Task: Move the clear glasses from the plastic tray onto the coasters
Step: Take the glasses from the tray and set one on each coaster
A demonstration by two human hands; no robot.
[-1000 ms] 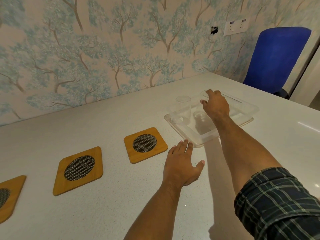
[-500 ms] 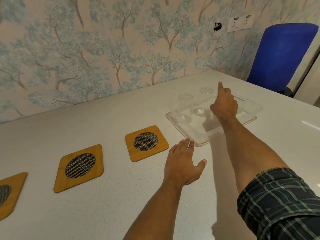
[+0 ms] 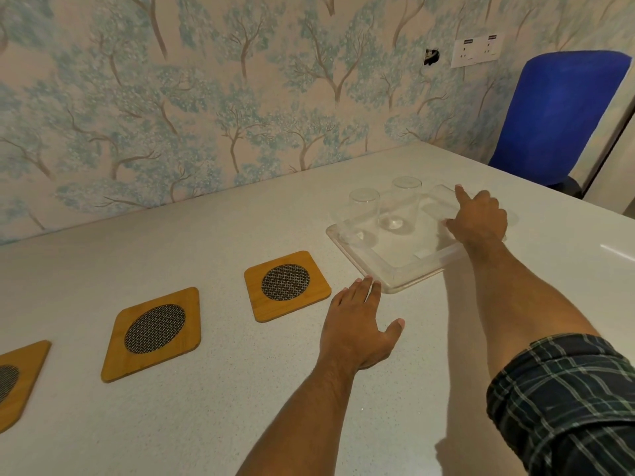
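A clear plastic tray (image 3: pixel 395 271) lies on the white table, right of centre. Two clear glasses stand in its far left part: one (image 3: pixel 363 208) nearer the left rim, the other (image 3: pixel 406 198) just behind and to its right. My right hand (image 3: pixel 478 218) hovers over the tray's right side, apart from both glasses, index finger stretched out and thumb spread, with nothing visible in it. My left hand (image 3: pixel 357 333) lies flat on the table, fingertips close to the tray's near corner. Three wooden coasters with dark mesh centres sit in a row: near (image 3: pixel 287 286), middle (image 3: pixel 153 333), left edge (image 3: pixel 13 383).
A wallpapered wall (image 3: pixel 206 115) runs along the table's far edge, with a socket plate (image 3: pixel 476 51) on it. A blue chair (image 3: pixel 556 115) stands past the table's far right corner. The table's right edge runs close behind the tray.
My right hand has moved off the second glass and to the right side of the tray, so both glasses now show. My left hand has stayed flat on the table.
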